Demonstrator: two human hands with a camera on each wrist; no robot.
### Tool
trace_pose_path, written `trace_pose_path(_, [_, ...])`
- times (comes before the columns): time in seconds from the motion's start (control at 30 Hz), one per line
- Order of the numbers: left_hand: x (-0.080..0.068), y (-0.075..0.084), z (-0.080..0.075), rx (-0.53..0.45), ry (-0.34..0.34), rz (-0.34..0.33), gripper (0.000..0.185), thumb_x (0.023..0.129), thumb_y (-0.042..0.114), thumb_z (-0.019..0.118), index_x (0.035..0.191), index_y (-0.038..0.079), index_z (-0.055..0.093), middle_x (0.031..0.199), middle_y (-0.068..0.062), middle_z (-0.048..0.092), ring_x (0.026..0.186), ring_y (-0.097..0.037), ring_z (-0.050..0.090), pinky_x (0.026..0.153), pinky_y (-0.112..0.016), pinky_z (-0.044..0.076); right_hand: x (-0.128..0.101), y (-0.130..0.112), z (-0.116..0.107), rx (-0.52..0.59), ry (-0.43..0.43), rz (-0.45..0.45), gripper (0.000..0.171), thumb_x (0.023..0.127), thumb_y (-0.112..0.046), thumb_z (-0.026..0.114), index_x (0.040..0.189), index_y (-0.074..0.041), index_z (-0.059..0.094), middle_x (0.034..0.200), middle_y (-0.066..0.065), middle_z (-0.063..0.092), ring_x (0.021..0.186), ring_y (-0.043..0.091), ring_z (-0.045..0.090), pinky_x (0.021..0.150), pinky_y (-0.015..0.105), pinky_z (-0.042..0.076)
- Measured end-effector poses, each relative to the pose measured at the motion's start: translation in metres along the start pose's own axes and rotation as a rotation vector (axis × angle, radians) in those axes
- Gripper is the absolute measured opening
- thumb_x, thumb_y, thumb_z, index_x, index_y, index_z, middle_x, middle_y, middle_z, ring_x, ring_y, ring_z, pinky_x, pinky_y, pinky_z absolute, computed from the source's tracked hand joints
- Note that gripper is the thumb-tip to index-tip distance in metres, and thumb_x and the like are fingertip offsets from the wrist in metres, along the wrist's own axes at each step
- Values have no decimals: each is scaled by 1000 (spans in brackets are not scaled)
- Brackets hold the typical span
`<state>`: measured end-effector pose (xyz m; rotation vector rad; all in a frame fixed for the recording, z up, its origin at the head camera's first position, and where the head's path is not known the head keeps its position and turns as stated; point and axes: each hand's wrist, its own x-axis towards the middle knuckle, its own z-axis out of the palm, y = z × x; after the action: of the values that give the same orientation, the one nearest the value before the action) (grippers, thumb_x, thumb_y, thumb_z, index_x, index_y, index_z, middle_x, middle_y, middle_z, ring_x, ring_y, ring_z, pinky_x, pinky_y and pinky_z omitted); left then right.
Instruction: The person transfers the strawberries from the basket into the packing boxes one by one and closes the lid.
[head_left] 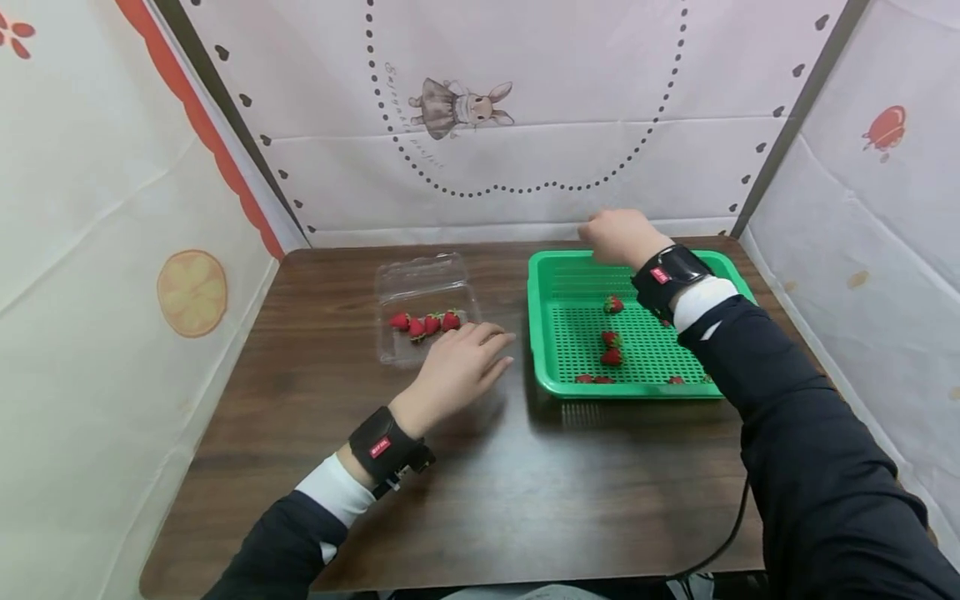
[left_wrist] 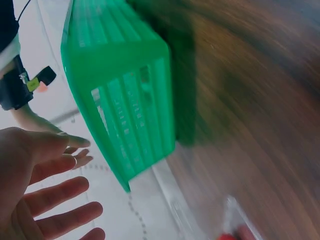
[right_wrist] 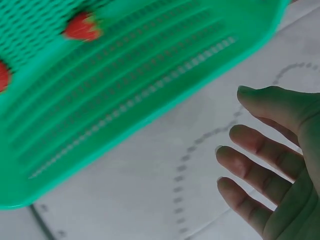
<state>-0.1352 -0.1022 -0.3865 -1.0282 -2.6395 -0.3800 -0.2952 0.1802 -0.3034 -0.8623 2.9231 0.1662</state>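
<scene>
The worktop (head_left: 600,508) carries a clear plastic container (head_left: 401,352) at left and a green basket (head_left: 542,333) at right, well apart. Four strawberries (head_left: 432,323) are visible inside the container, grouped toward its right and middle. Further strawberries lie spread over the perforated floor of the basket: one toward the far side, two together nearer, others along the near wall; some are partly hidden. The left hand (head_left: 457,367) is by the container's near right corner, between the two vessels; contact with the container cannot be confirmed. Its fingers are released and extended, grasping nothing. The right hand (head_left: 618,236) is over the far rim of the basket; its fingers are spread, relaxed and likewise unladen. Each wrist bears a black band (head_left: 380,444). A white printed sheet (head_left: 517,158) stands behind the worktop.
</scene>
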Motion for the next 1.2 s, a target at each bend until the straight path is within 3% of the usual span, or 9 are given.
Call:
trace_pose_path(0.1, [2, 7, 4, -16, 0, 34, 35, 99, 28, 67, 130, 11, 68, 121, -7, 67, 108, -26, 64, 83, -41, 55, -12, 17, 13, 18, -35, 45, 24, 89, -4, 67, 112, 0, 67, 112, 20, 68, 99, 41, 65, 82, 56, 54])
trace_pose_path(0.33, [-3, 18, 20, -33, -31, 84, 37, 98, 30, 68, 130, 11, 67, 123, -6, 66, 108, -23, 63, 89, -39, 55, -41, 49, 54, 99, -159, 163, 30, 95, -1, 54, 122, 1, 67, 119, 23, 67, 105, 41, 65, 83, 55, 54])
trace_pose_path(0.47, [-5, 21, 25, -38, -27, 80, 37, 98, 31, 67, 131, 12, 67, 122, -4, 66, 108, -21, 63, 89, -36, 54, -53, 57, 76, 157, -205, 210, 38, 92, 3, 56, 130, 4, 63, 127, 27, 62, 112, 44, 61, 85, 54, 53])
trace_pose_path(0.73, [-6, 24, 27, -73, -11, 93, 37, 97, 27, 69, 130, 11, 67, 120, -5, 67, 108, -22, 64, 89, -37, 54, -69, 64, 111, 246, -257, 247, 38, 92, -4, 65, 129, 6, 62, 127, 31, 60, 113, 47, 58, 87, 56, 51])
trace_pose_path(1.2, [-5, 24, 30, -60, -7, 94, 36, 100, 29, 65, 131, 12, 66, 116, -2, 69, 108, -20, 63, 92, -35, 53, -79, 73, 136, 294, -174, 260, 30, 91, 1, 61, 120, 8, 63, 120, 31, 58, 108, 46, 58, 88, 57, 49])
